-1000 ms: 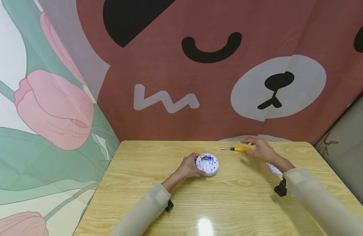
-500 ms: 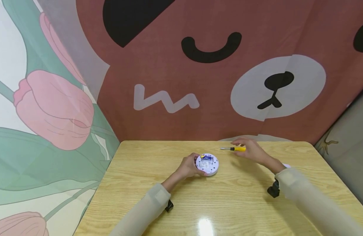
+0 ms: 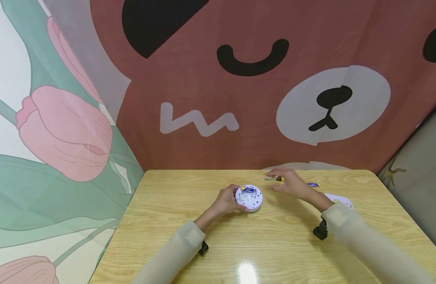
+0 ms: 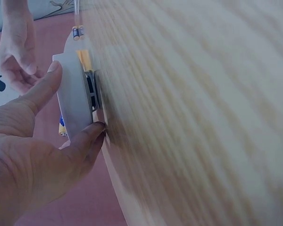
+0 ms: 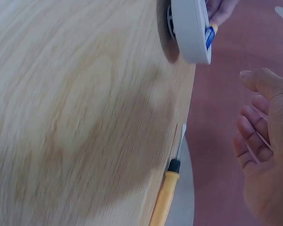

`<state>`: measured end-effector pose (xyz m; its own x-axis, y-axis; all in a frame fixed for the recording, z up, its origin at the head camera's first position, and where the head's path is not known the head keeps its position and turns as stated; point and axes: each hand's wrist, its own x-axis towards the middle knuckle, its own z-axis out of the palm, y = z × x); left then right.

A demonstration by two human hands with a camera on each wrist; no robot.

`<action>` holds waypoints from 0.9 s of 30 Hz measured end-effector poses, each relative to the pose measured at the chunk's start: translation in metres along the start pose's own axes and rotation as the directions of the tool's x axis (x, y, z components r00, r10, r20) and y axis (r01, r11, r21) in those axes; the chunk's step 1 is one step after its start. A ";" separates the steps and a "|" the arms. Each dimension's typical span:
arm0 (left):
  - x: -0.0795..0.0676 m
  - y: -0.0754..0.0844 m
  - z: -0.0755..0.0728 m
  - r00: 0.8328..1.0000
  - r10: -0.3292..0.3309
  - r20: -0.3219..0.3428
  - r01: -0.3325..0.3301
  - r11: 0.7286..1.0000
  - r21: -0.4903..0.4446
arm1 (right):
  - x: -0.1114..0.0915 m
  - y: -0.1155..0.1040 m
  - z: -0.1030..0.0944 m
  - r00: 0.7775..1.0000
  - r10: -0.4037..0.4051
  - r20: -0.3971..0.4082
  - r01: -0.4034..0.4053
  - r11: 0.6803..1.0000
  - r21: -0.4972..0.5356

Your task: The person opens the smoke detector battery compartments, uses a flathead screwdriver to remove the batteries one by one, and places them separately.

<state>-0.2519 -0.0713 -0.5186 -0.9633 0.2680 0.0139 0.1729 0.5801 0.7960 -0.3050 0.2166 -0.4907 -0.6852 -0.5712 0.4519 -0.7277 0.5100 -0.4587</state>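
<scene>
My left hand [image 3: 225, 201] grips a round white device [image 3: 252, 203] by its edge, thumb on the near side. The device's back faces up, with a recessed compartment and printed markings. A blue and yellow battery [image 3: 248, 190] lies at the compartment, its yellow end poking out past the rim in the right wrist view. My right hand [image 3: 291, 185] hovers to the right of the device, fingers loosely bent around nothing. Below it on the table lies a screwdriver with a yellow handle [image 5: 164, 197] and a metal shaft, partly covered by that hand in the head view.
More blue and yellow batteries [image 3: 313, 184] lie right of my right hand; the left wrist view shows two batteries [image 4: 79, 32] side by side. A white flat piece [image 3: 341, 200] rests near my right forearm. A printed cloth [image 3: 204, 150] hangs behind the wooden table [image 3: 189, 181].
My right hand has moved left from beyond the screwdriver's handle toward the device, uncovering the battery and more of the white piece. The left hand and device have stayed in place.
</scene>
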 end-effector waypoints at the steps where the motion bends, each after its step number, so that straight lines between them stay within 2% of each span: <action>1: 0.000 0.000 0.000 1.000 0.001 -0.001 -0.001 1.000 -0.001 | 0.001 -0.002 0.002 1.000 -0.005 0.002 0.005 1.000 0.003; 8: 0.000 0.000 0.001 1.000 0.011 -0.002 -0.011 1.000 -0.007 | 0.004 -0.010 0.015 1.000 0.011 0.013 -0.011 0.998 0.057; 20: 0.001 0.001 0.000 1.000 0.003 0.008 -0.003 1.000 0.010 | 0.014 -0.024 0.031 1.000 0.015 0.009 -0.015 0.998 0.055; 27: 0.002 0.000 -0.001 1.000 0.019 0.008 -0.019 1.000 0.018 | 0.019 -0.029 0.040 0.998 0.052 0.035 -0.055 0.995 0.078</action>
<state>-0.2538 -0.0714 -0.5182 -0.9582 0.2852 0.0240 0.1948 0.5884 0.7847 -0.2960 0.1652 -0.4989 -0.7208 -0.5660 0.4002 -0.6843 0.4889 -0.5410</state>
